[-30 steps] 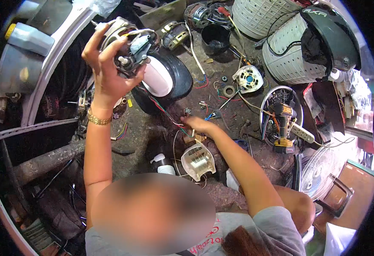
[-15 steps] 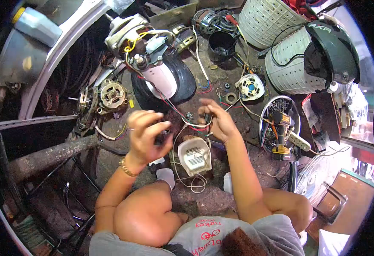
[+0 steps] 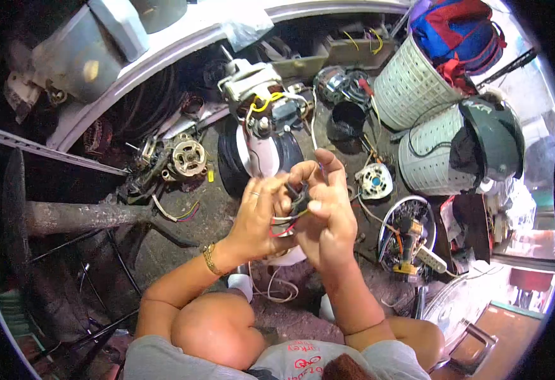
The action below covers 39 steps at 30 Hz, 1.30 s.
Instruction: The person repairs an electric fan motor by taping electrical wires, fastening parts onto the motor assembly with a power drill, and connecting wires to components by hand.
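Observation:
My left hand (image 3: 258,212) and my right hand (image 3: 331,218) are close together in front of the fan motor. Between them is a small dark part (image 3: 299,197), pinched in the fingers of my left hand; its exact kind is hard to make out. White, red and yellow wires (image 3: 282,221) run past it into my right hand, whose thumb presses beside the part. The fan motor (image 3: 252,82), with yellow leads, sits above a pale stand with a black base (image 3: 230,161). Below my hands, a whitish plastic housing (image 3: 287,256) is mostly covered.
Motor parts (image 3: 189,158) lie on the floor at left, near a thick pipe (image 3: 87,217). At right are a round motor cover (image 3: 382,187), a fan guard (image 3: 384,237) holding a drill (image 3: 409,247), a power strip (image 3: 431,259), perforated baskets (image 3: 395,82) and a helmet (image 3: 496,136).
My hands, apart before, have come together around the dark part and the wires. The view has shifted, so the motor and floor items appear lower and mostly further right.

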Motion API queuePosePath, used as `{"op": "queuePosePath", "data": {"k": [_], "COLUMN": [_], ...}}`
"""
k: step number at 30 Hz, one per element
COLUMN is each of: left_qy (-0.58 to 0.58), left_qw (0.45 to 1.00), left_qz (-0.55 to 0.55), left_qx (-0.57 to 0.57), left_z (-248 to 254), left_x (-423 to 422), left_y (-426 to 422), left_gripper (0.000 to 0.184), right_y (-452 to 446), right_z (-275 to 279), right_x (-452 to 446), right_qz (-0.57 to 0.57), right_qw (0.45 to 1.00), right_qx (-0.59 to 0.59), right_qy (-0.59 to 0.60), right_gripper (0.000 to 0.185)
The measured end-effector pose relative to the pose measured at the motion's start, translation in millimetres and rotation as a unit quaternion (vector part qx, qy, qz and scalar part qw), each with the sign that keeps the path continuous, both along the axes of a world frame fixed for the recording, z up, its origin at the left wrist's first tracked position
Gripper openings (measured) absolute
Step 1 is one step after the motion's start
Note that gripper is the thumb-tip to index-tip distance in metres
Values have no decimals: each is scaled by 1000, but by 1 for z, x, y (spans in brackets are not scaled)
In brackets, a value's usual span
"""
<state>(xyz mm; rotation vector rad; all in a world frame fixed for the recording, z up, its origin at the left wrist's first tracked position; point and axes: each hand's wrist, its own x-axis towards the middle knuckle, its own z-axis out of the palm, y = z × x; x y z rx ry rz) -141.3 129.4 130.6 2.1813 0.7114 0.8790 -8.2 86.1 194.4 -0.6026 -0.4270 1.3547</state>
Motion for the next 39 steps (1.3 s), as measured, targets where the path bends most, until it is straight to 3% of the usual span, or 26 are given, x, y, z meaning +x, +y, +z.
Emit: {"op": "queuePosePath", "data": {"k": [2, 3, 4, 6, 8, 11, 16, 20, 26, 27, 29, 30, 32, 34, 36, 37, 38, 39], "left_qy": [-92, -75, -76, -64, -138, -185, -164, -122, -28, -28, 0, 0, 11, 13, -8, -3, -5, -74], "left_qw": [987, 988, 989, 948, 930, 844, 854, 913, 983, 983, 999, 999, 997, 996, 999, 998, 998, 988], "left_qz": [-84, -103, -102, -41, -44, -108, -114, -65, -44, -44, 12, 12, 32, 41, 23, 9, 11, -36], "left_qx": [-104, -81, -78, -308, -337, -492, -481, -384, -176, -176, 32, 33, 76, 78, 36, -60, -60, -128], "left_z": [-8, -4, 8, 32, 35, 49, 59, 73, 99, 97, 91, 90, 88, 80, 80, 85, 84, 82], "left_x": [-2, -6, -11, -22, -27, -37, -39, -42, -41, -37, -27, -23, -19, -18, -18, -21, -23, -26], "left_y": [2, 3, 5, 8, 23, 38, 50, 70, 98, 100, 103, 101, 96, 98, 98, 95, 96, 96], "left_gripper": [54, 30, 30, 22, 16, 20, 35, 17, 13, 13, 20, 20, 28, 27, 23, 32, 32, 38], "right_y": [3, 6, 11, 25, 38, 47, 57, 78, 100, 102, 102, 102, 101, 93, 91, 88, 87, 87], "right_z": [11, 11, 8, 2, -1, 4, 11, 26, 41, 40, 43, 40, 25, 15, 2, 0, -2, -6], "right_x": [-8, -9, -8, -1, 11, 31, 60, 62, 60, 58, 52, 50, 48, 51, 55, 55, 54, 54], "right_qz": [-19, -30, -28, -21, -1, 55, 114, 171, 212, 188, 125, 124, -47, -87, -125, -155, -153, -186], "right_qw": [997, 993, 993, 987, 969, 964, 943, 904, 903, 906, 911, 911, 855, 778, 734, 711, 710, 694], "right_qx": [29, 53, 56, 94, 122, 85, 21, 80, 91, 106, 124, 124, 205, 239, 303, 311, 313, 337], "right_qy": [-68, -98, -100, -129, -217, -247, -311, -384, -363, -363, -373, -374, -474, -574, -594, -611, -612, -608], "right_gripper": [70, 71, 71, 71, 68, 57, 46, 54, 54, 49, 46, 46, 46, 49, 49, 43, 43, 40]}}
